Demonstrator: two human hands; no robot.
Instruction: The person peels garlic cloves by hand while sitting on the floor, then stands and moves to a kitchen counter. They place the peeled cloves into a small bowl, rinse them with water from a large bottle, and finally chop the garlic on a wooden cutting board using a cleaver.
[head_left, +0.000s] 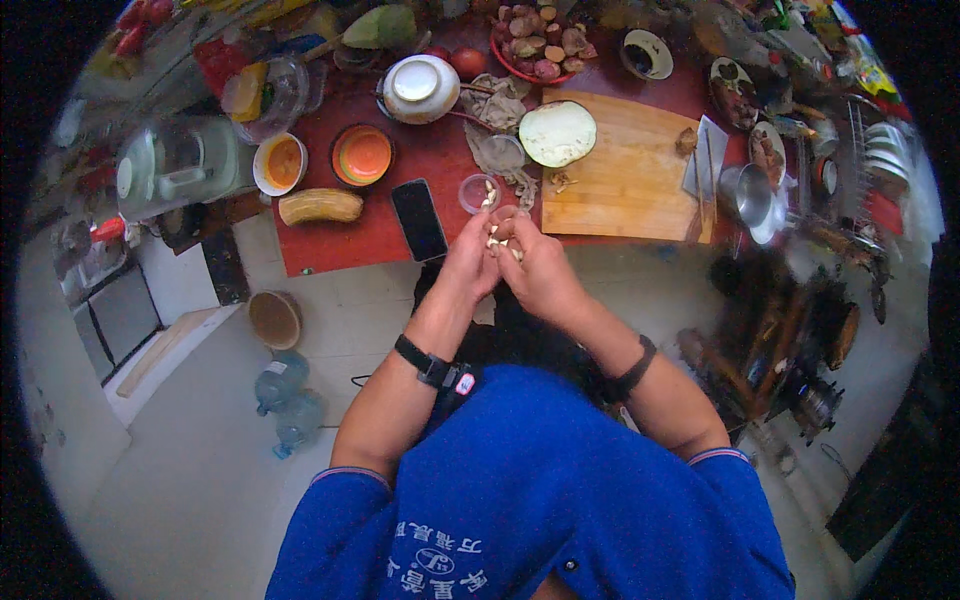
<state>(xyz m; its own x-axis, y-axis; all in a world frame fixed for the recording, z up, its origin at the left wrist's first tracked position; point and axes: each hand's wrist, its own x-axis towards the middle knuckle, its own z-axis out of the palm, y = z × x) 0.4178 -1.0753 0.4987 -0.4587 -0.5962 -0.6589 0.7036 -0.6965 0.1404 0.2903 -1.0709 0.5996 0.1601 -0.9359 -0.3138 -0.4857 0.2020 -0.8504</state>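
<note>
Both hands meet just beyond the near edge of the red table, cupped together around several small pale pieces that look like peeled garlic cloves. My left hand supports them from the left. Against it presses my right hand, its fingers curled over the pieces. Right past the fingertips stands a small clear plastic cup; a few more pale pieces show at its right side, whether inside or above it I cannot tell. A black phone lies left of my hands, and a wooden cutting board to their right.
On the board rests a cut pale vegetable half. A crumpled cloth lies behind the cup. Leftward are an orange bowl, a bowl of orange liquid and a long yellowish vegetable. A red basket of tubers stands behind.
</note>
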